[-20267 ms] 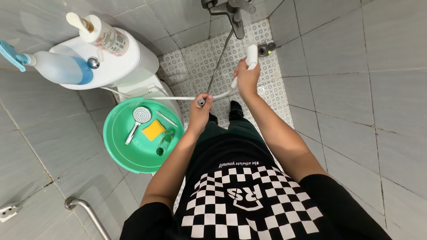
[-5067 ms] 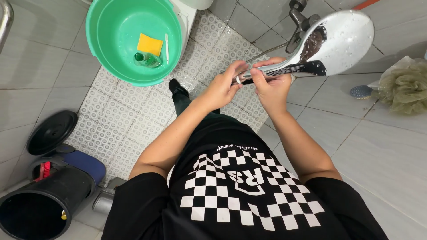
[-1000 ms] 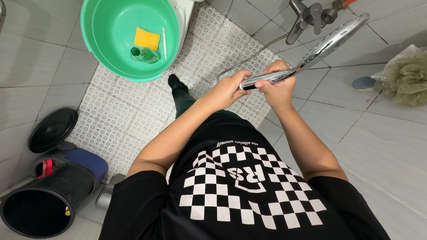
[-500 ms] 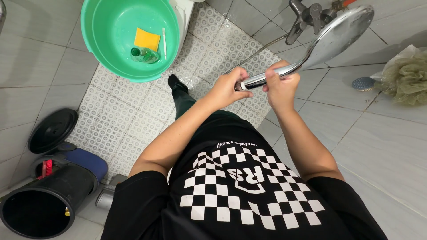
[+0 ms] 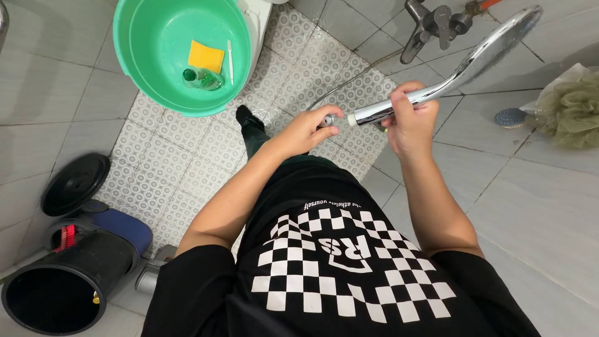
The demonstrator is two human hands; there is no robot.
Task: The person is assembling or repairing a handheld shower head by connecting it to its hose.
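The right hand (image 5: 409, 122) is wrapped around the handle of a shiny chrome handheld shower head (image 5: 465, 65), fingers curled closed over the metal. The flat round face of the shower head rises up and away from this hand toward the chrome wall tap (image 5: 433, 25), tilted on edge. The threaded end of the handle sticks out of the fist toward the other hand.

The left hand (image 5: 309, 128) sits just beside that handle end, its fingertips pinching the small metal connector of the grey shower hose (image 5: 340, 90). The connector and the handle end are very close, but whether they touch cannot be told. The hose runs away from the left hand across the patterned floor tiles (image 5: 168, 162) toward the wall.

Beyond the left hand stands a round green plastic basin (image 5: 134, 56). Inside it lie a square yellow sponge (image 5: 206, 56), a small green bottle (image 5: 201, 78) on its side and a thin white toothbrush (image 5: 230, 59).

Further to the right of the right hand, a beige mesh bath pouf (image 5: 571, 109) and a small blue round brush (image 5: 511, 117) rest on the grey wall tiles' ledge. Below and to the left of the left hand, a black round pedal bin (image 5: 62, 284) stands open, its lid (image 5: 75, 184) tipped back.
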